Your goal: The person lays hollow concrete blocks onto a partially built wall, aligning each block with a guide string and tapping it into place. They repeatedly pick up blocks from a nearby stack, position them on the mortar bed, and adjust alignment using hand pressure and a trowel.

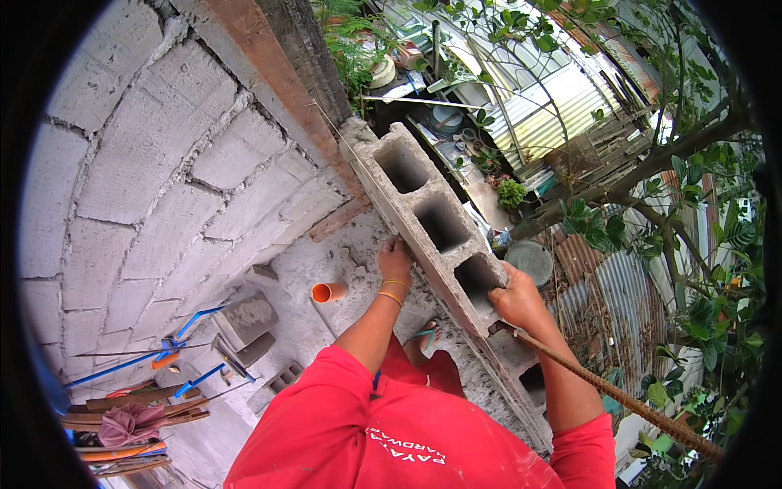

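A grey hollow concrete block [425, 195] with three open cells lies lengthwise along the top of a low block wall [513, 349]. My right hand [519, 295] grips its nearer right end, thumb over the rim by the last cell. Against the block's left face, low down, is my left hand [395, 259], its fingers curled in and the tips partly hidden. A taut string [380, 189] runs along that left face. Just past my right hand, a rusty steel bar [611, 389] sticks out from the wall and slants toward the lower right.
A tall block wall [163, 155] with a wooden plank [281, 73] stands at left. An orange pipe [326, 292] rises from the floor. Loose blocks [247, 319], blue tools [198, 381] and wood strips [134, 420] lie lower left. Branches [652, 167] and corrugated sheets [631, 301] are beyond.
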Tool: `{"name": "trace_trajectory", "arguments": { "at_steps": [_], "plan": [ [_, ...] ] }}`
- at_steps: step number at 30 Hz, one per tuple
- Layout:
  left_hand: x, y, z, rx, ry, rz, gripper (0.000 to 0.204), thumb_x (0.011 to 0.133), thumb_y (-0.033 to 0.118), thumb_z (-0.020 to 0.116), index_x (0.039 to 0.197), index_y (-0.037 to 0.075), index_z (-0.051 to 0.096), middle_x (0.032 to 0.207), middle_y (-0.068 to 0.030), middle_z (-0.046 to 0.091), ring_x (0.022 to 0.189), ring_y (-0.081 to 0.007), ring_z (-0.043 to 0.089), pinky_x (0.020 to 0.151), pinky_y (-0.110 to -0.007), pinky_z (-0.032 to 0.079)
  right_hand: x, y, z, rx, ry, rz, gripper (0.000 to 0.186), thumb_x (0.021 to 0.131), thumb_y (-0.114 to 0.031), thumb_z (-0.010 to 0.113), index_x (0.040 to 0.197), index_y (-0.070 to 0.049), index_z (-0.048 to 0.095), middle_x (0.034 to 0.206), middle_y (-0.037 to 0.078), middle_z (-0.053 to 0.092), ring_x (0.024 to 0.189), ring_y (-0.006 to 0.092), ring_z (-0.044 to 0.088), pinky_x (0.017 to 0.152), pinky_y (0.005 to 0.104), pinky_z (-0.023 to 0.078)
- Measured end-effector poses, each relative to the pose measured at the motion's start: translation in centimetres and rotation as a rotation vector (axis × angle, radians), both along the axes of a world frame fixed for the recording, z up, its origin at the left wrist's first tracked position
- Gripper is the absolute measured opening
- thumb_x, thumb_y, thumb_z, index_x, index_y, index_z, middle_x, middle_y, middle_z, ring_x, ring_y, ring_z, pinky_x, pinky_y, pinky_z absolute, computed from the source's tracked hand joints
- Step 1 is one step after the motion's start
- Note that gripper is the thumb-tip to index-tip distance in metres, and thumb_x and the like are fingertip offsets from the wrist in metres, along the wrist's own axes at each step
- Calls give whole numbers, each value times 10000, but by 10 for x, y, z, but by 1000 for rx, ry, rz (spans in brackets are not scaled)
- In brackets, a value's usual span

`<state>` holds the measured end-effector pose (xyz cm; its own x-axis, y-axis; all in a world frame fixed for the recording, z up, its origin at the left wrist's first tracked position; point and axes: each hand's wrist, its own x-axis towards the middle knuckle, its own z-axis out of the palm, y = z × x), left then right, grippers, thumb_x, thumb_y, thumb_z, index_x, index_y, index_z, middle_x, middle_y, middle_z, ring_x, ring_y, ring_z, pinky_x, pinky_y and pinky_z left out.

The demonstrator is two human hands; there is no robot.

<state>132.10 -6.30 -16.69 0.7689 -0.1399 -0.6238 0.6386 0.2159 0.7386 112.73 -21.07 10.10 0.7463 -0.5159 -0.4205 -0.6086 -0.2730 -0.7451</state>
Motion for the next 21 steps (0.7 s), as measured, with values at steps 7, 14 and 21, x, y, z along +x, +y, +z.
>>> {"name": "trace_trajectory", "arguments": {
  "at_steps": [7,14,21],
  "plan": [
    [-35,30,29,-68,98,-229,230,1006,173,643,1218,90,674,1061,-39,710,954,-188,669,788,-383,576,-4,-2,-3,-15,59,18,552,785,-64,648,1331,20,643,976,260,749,893,345,729,848,420,559],
    [-65,57,84,-33,240,-420,339,972,149,650,1300,65,623,1190,-78,696,1089,-228,660,921,-506,565,-10,-2,-6,-170,20,65,631,782,-122,616,1373,102,594,1040,394,694,1046,505,694,956,484,542],
    [-36,67,260,-160,-508,-404,270,1010,102,673,1264,24,621,1175,-58,695,1060,-137,652,937,-444,595,-13,-6,-9,-151,-3,111,665,768,-109,597,1396,108,578,1065,411,684,1073,515,687,975,491,538]
  ]
}}
